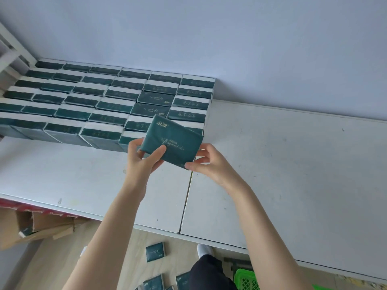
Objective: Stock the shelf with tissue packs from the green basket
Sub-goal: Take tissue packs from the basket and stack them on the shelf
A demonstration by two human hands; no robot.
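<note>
A dark green tissue pack (174,141) with gold lettering is held in the air between both hands, just above the near right corner of the stocked rows. My left hand (143,159) pinches its left end, thumb on the front face. My right hand (206,162) grips its lower right corner. Several rows of matching tissue packs (104,101) stand packed on the left half of the white shelf (282,164). A corner of the green basket (247,280) shows at the bottom, below the shelf edge.
Loose tissue packs (155,251) lie on the wooden floor below. A torn cardboard box (31,225) sits at the lower left under the shelf. A dark trouser leg and a white shoe (204,250) stand near the basket. The wall rises behind the shelf.
</note>
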